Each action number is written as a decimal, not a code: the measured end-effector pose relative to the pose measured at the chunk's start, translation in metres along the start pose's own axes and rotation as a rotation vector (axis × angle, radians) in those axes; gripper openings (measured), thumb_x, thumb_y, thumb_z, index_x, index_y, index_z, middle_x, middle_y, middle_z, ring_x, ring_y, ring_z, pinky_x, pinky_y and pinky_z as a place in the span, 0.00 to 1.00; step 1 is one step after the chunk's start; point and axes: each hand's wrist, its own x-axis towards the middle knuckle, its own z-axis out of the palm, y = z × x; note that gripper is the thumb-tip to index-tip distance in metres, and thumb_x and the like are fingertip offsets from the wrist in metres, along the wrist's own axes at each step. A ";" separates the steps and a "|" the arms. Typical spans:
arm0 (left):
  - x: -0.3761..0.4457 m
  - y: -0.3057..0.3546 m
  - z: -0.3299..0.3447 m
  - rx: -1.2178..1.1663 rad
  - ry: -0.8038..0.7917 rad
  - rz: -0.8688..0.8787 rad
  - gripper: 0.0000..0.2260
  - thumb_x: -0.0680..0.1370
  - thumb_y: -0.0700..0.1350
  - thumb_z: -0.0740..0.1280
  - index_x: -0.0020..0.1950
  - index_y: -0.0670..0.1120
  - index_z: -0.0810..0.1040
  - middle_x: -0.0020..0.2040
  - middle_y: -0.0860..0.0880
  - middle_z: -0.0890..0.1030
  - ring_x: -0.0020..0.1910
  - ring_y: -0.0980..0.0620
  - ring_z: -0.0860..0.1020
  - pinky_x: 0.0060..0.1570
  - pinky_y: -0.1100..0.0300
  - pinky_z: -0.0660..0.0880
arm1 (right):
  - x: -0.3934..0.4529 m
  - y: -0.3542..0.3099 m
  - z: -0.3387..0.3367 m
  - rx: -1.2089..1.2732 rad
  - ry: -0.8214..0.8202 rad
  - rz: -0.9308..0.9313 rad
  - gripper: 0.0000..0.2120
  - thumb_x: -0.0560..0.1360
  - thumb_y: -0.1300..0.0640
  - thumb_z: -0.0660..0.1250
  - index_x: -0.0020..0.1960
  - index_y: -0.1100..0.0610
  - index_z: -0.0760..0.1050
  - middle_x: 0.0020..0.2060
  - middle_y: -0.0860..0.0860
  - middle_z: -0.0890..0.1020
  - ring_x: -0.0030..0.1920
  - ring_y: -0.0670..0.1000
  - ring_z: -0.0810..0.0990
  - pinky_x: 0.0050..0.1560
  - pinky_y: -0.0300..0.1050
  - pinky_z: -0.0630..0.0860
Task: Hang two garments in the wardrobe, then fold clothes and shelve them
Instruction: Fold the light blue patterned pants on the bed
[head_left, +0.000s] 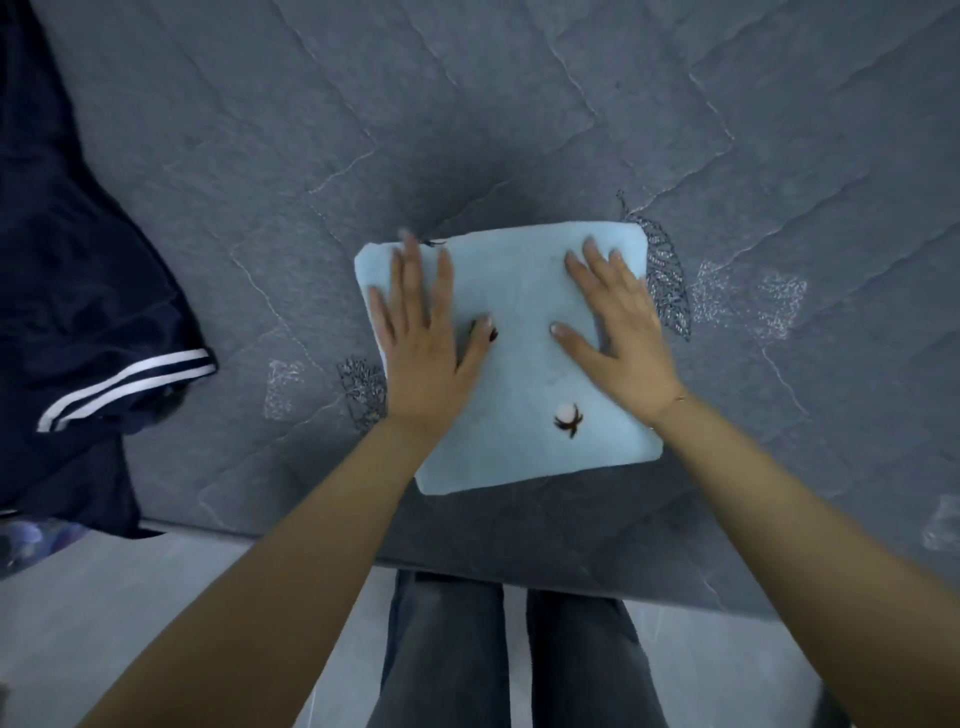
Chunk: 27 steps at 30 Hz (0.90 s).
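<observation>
We have the pale blue folded cloth with dark cotton-flower prints (514, 364) lying flat on the grey quilted bed (311, 156), directly under both palms: left hand (423, 338) and right hand (618, 332) press it, fingers straight and spread, neither nearer

No text, label, brand, number or sign can be read anywhere in the view. The folded light-blue cloth (524, 358) carries only small dark-and-white printed motifs, not letters. The grey bed cover (467, 130) beneath the cloth shows stitched leaf shapes and pale patches just beside the cloth, none forming words. The dark garment (78, 291), well to the left of the cloth, bears 2 white stripes and no lettering that can be made out.
</observation>
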 end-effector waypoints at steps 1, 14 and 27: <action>-0.013 0.001 -0.008 -0.083 0.030 -0.142 0.37 0.80 0.59 0.61 0.79 0.47 0.44 0.80 0.41 0.46 0.79 0.45 0.45 0.75 0.49 0.34 | -0.006 0.001 -0.010 0.109 0.034 0.018 0.30 0.78 0.50 0.67 0.77 0.52 0.61 0.78 0.48 0.56 0.78 0.50 0.51 0.77 0.52 0.50; -0.059 0.017 -0.020 -1.180 -0.237 -0.859 0.28 0.75 0.63 0.66 0.73 0.56 0.68 0.65 0.55 0.78 0.62 0.54 0.78 0.62 0.53 0.75 | -0.002 0.030 -0.026 0.938 -0.390 0.709 0.34 0.64 0.32 0.72 0.66 0.46 0.76 0.59 0.50 0.82 0.58 0.54 0.82 0.57 0.55 0.79; -0.281 0.074 -0.041 -1.951 -0.077 -1.224 0.23 0.67 0.58 0.77 0.59 0.51 0.83 0.62 0.44 0.81 0.59 0.43 0.80 0.50 0.48 0.79 | -0.090 -0.019 -0.034 0.563 -0.970 0.661 0.26 0.65 0.36 0.75 0.60 0.46 0.80 0.56 0.53 0.84 0.55 0.57 0.83 0.50 0.52 0.81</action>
